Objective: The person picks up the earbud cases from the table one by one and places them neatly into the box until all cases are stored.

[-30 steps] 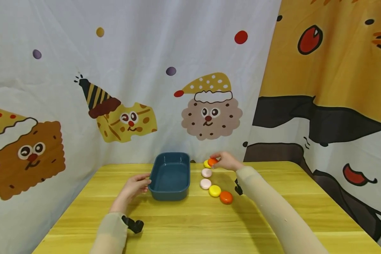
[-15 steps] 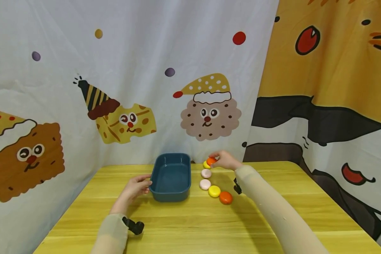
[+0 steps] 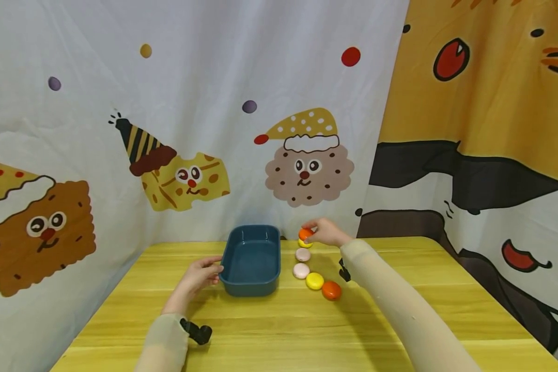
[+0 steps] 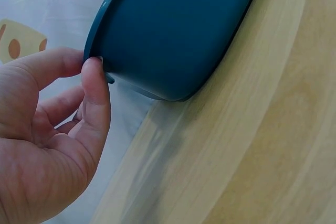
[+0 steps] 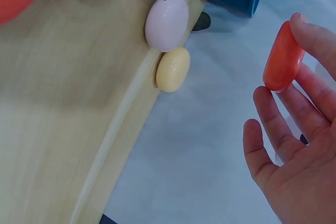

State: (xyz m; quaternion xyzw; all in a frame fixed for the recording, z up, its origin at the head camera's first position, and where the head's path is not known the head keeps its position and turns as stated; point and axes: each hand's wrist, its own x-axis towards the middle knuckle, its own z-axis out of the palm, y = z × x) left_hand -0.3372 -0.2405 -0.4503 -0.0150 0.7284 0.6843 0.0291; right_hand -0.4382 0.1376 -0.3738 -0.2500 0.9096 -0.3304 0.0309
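My left hand (image 3: 199,275) pinches the rim of a deep blue rectangular dish (image 3: 250,289) between thumb and index finger; the left wrist view shows that pinch at the lip of the dish (image 4: 168,30). At the table's far side, my right hand (image 3: 327,232) pinches a glossy orange rounded disc (image 5: 283,59) by its edges. In the head view the held disc overlaps a yellow disc (image 3: 305,244) behind it, while the right wrist view shows it raised apart from that yellow disc (image 5: 173,70). Inside, the dish holds nothing.
From that yellow disc a curved row runs nearer along the wooden table (image 3: 260,336): two pale pink discs, the first (image 3: 303,254) behind the second (image 3: 301,270), then a yellow disc (image 3: 314,281) and another orange disc (image 3: 331,290). A printed curtain (image 3: 204,77) hangs behind the table.
My right hand has shifted slightly left with the orange disc, so the disc now overlaps the far yellow one more directly. The left hand keeps its hold on the dish.
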